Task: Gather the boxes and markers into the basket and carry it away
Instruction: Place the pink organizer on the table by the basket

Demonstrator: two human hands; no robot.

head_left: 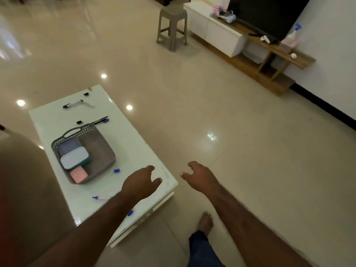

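A grey basket (pixel 100 149) with a handle stands on the white glass table (pixel 134 151). In it lie a grey-lidded box (pixel 68 147), a white-lidded box (pixel 74 158) and a small pink box (pixel 78 175). Markers lie loose on the table: a white one with black ends (pixel 74 104) at the far end, dark ones (pixel 101 120) behind the basket, a blue cap (pixel 116 170) beside it, a blue-tipped marker (pixel 101 198) near my left forearm. My left hand (pixel 140 182) hovers open over the table's near right corner. My right hand (pixel 200 176) hangs open beyond the table's edge, above the floor.
A grey plastic stool (pixel 172 26) stands on the glossy tiled floor (pixel 231 132) far ahead. A white and wood TV unit (pixel 240 37) with a dark screen lines the right wall. A brown sofa edge (pixel 23 180) is at my left. My bare foot (pixel 205 221) is beside the table.
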